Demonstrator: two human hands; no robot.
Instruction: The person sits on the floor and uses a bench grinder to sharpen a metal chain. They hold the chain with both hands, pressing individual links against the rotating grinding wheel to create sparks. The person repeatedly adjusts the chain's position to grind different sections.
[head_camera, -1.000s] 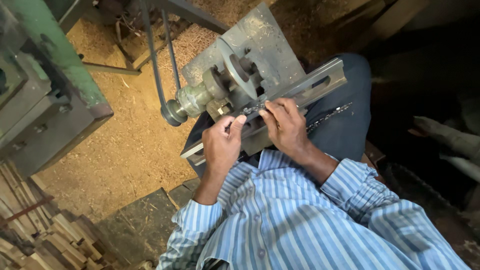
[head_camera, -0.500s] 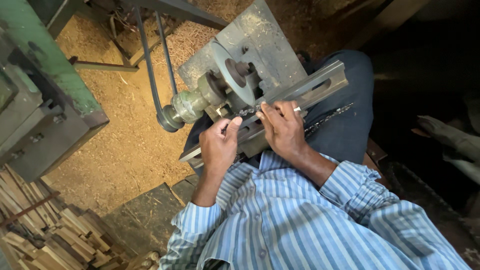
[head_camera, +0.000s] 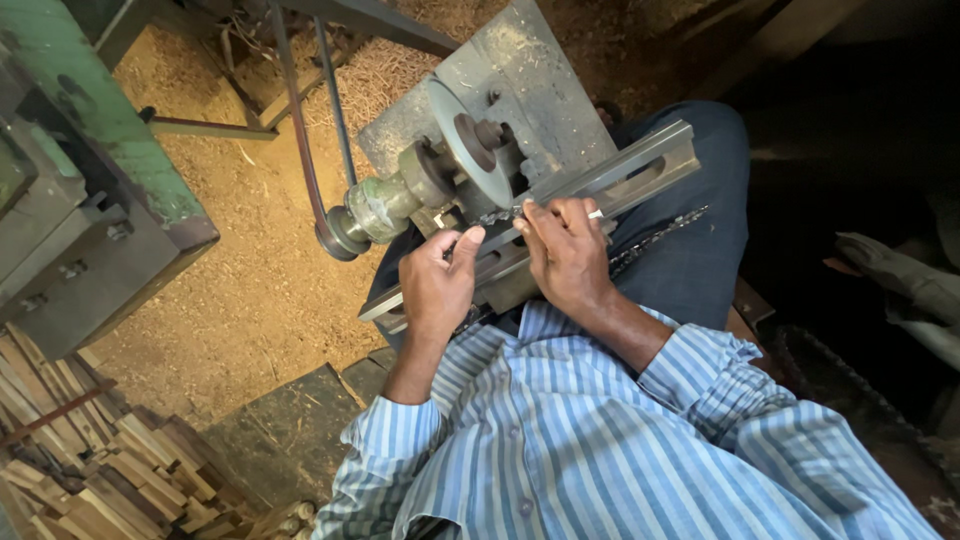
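Note:
My left hand (head_camera: 435, 285) and my right hand (head_camera: 565, 248) both pinch a thin toothed metal blade (head_camera: 660, 232), which lies along a grey metal rest bar (head_camera: 640, 165). Between my hands the blade meets the edge of a grey grinding wheel (head_camera: 468, 150). The blade's free end runs right, over my knee in dark blue trousers (head_camera: 700, 270). The wheel sits on a shaft with a greenish housing (head_camera: 385, 205) and a pulley (head_camera: 340, 232). My sleeves are blue and white striped.
A drive belt (head_camera: 298, 140) rises from the pulley to the top left. A green and grey machine (head_camera: 90, 170) stands at left. Cut wood pieces (head_camera: 100, 470) are stacked bottom left. Sawdust (head_camera: 240, 290) covers the floor. The right side is dark.
Both hands stay on the blade at the wheel, with only small finger shifts. The view has drifted slightly.

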